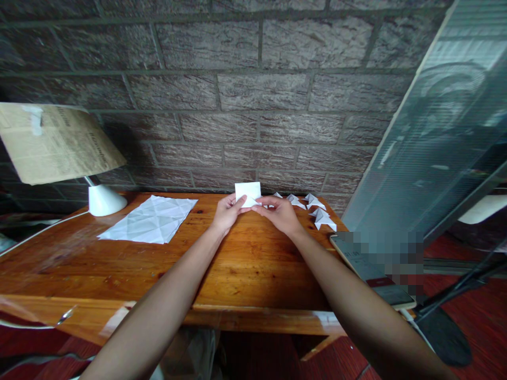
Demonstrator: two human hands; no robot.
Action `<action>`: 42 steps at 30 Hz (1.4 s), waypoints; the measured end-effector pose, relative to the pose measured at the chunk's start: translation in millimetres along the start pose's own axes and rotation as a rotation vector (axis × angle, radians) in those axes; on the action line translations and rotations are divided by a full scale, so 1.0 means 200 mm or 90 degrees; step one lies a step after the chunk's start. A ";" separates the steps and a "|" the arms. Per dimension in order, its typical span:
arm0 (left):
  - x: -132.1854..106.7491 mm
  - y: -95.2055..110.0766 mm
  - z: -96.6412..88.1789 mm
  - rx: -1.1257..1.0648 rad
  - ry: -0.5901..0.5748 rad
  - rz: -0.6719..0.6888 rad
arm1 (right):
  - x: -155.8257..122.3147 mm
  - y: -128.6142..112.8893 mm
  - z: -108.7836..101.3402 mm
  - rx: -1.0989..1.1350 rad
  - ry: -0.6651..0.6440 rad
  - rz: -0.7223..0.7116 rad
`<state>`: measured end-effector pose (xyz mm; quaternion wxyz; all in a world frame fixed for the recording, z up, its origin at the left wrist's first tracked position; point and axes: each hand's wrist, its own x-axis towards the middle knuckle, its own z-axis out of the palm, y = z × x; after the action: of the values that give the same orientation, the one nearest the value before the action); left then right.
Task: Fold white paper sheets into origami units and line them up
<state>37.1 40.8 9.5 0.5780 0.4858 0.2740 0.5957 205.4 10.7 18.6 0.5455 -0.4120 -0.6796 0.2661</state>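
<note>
Both my hands meet over the far middle of a wooden table (119,264). My left hand (227,212) and my right hand (278,212) each pinch the lower edge of a small folded piece of white paper (248,191), which stands up between them. A larger creased white sheet (150,219) lies flat to the left of my hands. Several small folded white paper shapes (317,208) lie on the table to the right, near the wall.
A white lamp base (103,199) with a brown paper-covered shade (51,142) stands at the table's far left, against a brick wall (257,95). A phone (376,274) lies at the table's right edge. A glass panel (435,148) leans at right.
</note>
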 end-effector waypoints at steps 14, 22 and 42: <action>-0.01 0.00 0.01 0.017 -0.017 -0.027 | 0.01 0.01 0.02 0.144 0.037 0.081; -0.02 0.01 0.00 -0.010 -0.102 -0.100 | 0.02 0.01 0.00 0.264 0.080 0.203; -0.02 0.01 0.00 -0.002 -0.050 -0.103 | 0.00 -0.04 0.01 0.343 0.036 0.283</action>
<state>35.6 36.3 10.8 0.6355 0.4839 0.2886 0.5279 201.1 6.5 25.1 0.5822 -0.3981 -0.4633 0.5366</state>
